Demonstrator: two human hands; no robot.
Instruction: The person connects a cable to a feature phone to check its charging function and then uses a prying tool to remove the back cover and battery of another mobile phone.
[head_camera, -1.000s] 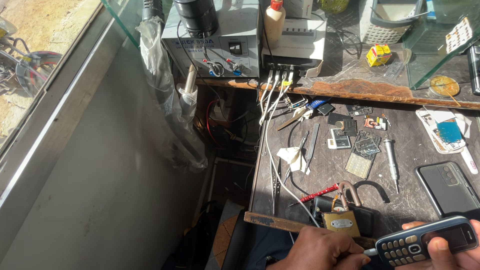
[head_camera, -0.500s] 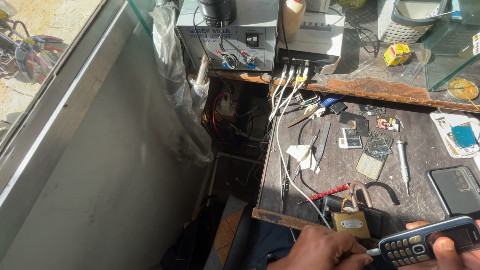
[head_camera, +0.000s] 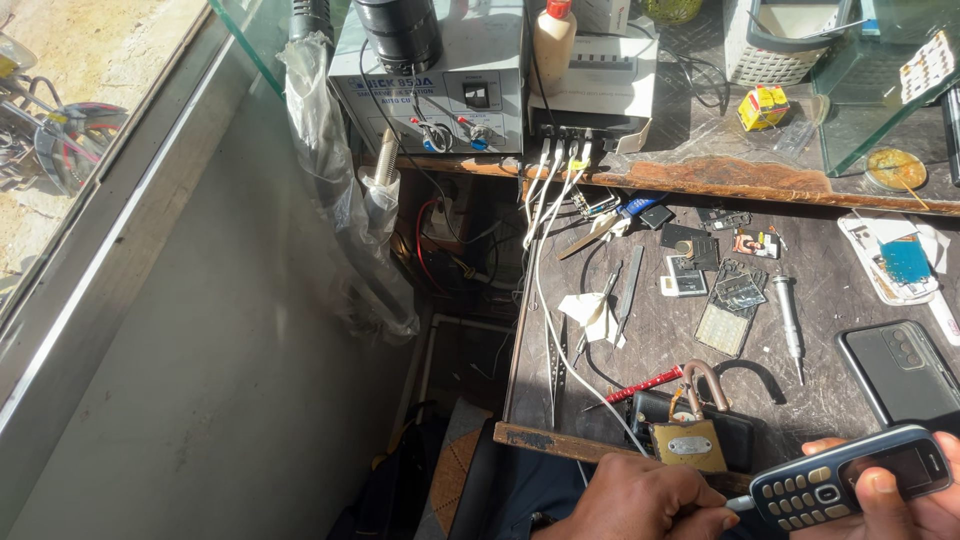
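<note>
Your right hand (head_camera: 905, 505) is closed around the dark blue keypad phone (head_camera: 850, 480) at the lower right edge of the view, thumb lying across its screen, the handset held just above the near edge of the workbench (head_camera: 800, 400). Your left hand (head_camera: 640, 500) is curled shut on a thin tool (head_camera: 738, 504), of which only the pale tip shows, touching the phone's left end (whether it has entered a seam I cannot tell). To do this well, I would keep the phone pinned firmly with the right thumb so it cannot twist, and press the tip in gently and level rather than levering hard, since a slip could send it toward your fingers. By count: one keypad phone in hand, one black smartphone (head_camera: 900, 372) lying face down on the bench just beyond it, one brass padlock (head_camera: 688, 440) near your left hand, one red-handled tool (head_camera: 645, 384) beside the padlock, one silver screwdriver (head_camera: 790, 325), and one yellow box (head_camera: 762, 106) on the shelf above.
</note>
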